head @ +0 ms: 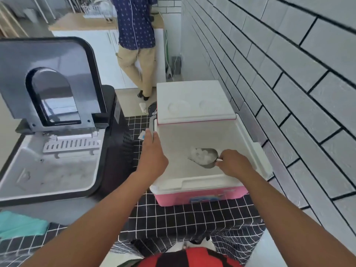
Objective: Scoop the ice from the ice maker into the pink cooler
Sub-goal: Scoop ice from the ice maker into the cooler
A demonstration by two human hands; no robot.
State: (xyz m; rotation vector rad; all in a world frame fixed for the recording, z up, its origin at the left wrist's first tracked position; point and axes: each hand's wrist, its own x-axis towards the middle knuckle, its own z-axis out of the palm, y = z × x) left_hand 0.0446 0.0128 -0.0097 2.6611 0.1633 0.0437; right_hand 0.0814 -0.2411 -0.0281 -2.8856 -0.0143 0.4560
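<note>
Your right hand (234, 164) grips the handle of the metal scoop (205, 158), which is loaded with ice (200, 156) and held inside the open pink cooler (200, 195), so you look to be at the emptying step. Your left hand (153, 153) rests with fingers extended on the cooler's left rim, near its handle. Next, tip the scoop so the ice drops to the cooler floor. The cooler's walls and raised lid (192, 101) bound you; the tiled wall (289, 74) is close on the right. The ice maker (57, 151) stands open to the left on the worktop (173, 218), so swing back leftward over the near rim.
</note>
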